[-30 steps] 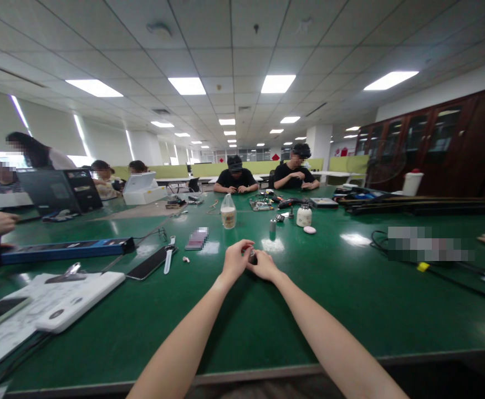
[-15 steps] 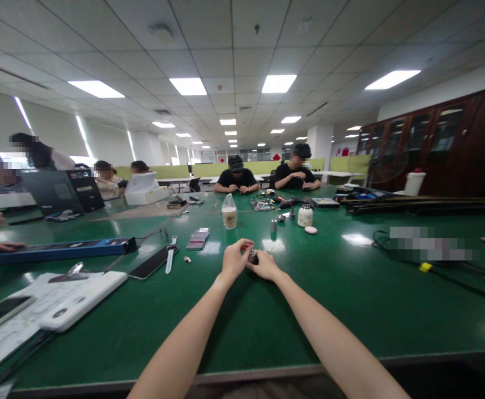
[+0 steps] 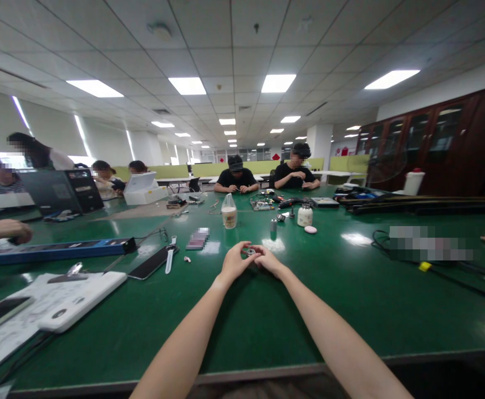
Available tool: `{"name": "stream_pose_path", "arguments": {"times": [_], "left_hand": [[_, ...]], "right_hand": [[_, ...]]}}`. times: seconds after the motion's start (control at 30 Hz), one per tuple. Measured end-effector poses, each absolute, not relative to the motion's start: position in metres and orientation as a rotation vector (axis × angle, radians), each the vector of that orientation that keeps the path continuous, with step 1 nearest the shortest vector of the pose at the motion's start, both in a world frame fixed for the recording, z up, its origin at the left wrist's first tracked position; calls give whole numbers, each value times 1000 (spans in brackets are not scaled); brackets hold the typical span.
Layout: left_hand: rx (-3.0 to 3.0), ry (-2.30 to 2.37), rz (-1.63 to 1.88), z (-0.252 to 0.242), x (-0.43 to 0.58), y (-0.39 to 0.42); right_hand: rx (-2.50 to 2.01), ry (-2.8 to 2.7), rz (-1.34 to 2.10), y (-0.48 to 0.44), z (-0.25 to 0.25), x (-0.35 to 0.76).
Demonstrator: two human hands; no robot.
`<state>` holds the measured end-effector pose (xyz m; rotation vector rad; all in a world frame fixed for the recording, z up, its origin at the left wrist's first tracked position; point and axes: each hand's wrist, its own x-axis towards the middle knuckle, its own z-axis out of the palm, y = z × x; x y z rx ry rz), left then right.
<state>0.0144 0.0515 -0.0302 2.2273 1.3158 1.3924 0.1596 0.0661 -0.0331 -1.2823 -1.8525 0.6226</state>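
Above the green table (image 3: pixel 263 327), my left hand (image 3: pixel 234 261) and my right hand (image 3: pixel 268 261) meet around a small round metal part (image 3: pixel 250 252). The fingers of both hands are closed on its sides, and its ring-like top shows between them. Its lower portion is hidden by the fingers. Beyond my hands a small metal cylinder (image 3: pixel 273 228) stands upright. A plastic-bagged cup (image 3: pixel 229 216) is farther back, and a white patterned jar (image 3: pixel 305 215) stands to the right with a pink lid (image 3: pixel 310 229) beside it.
At the left lie a black phone (image 3: pixel 153 264), a white watch (image 3: pixel 169 258), a long blue bar (image 3: pixel 67 249) and a clipboard (image 3: pixel 7 310). A person's hand (image 3: pixel 7 231) is over the bar. Cables (image 3: pixel 437 277) lie right; two people sit across.
My fingers have shifted on the metal part, whose ring-like top now faces up and whose dark side is less visible. At the left, the other person's hand has moved over the blue bar.
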Motion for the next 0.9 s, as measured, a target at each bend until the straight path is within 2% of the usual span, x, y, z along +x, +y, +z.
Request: {"name": "stream_pose_path", "arguments": {"times": [0.2,0.33,0.9], "left_hand": [[2048,1388,1261,-42,7,60],[2161,1430,1175,-43,2,60],[2256,1471,1104,-42,1,57]], "right_hand": [[-1138,-1722,744,72,-32,158],[-1053,-1719,752,69,-31,156],[-1245,-1667,423,69,-19,172]]}}
